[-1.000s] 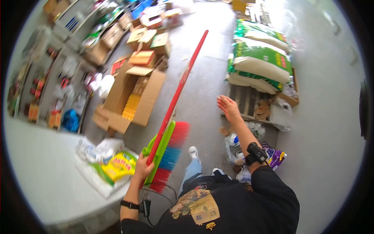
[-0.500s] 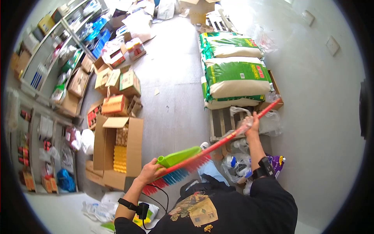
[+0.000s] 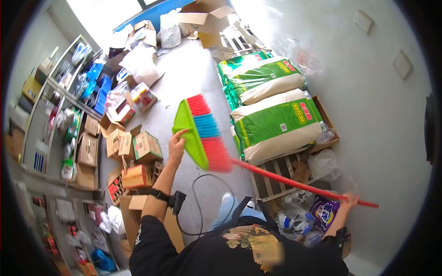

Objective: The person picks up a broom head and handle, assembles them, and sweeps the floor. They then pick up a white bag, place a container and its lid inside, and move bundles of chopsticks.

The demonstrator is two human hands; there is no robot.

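A broom head [image 3: 191, 135] with a lime-green back and red and blue bristles is raised in front of me. My left hand [image 3: 176, 146] grips its green back. The red broom handle [image 3: 281, 179] slants from behind the bristles toward the lower right. Near its far end, my right hand [image 3: 348, 202] is closed around it. A clear plastic wrap [image 3: 350, 186] shows by that hand. Whether handle and head are joined is hidden behind the bristles.
Green-and-white sacks [image 3: 276, 124] lie stacked on a slatted pallet [image 3: 271, 186] at right. Plastic bags and a purple package [image 3: 323, 212] are below. Opened cardboard boxes [image 3: 147, 146] and loaded shelves [image 3: 55, 170] line the left. A black cable [image 3: 192, 188] loops from my left wrist.
The broom head has swung up and forward, its bristles now facing right. My left hand has risen with it, while my right hand has dropped and moved right along with the handle.
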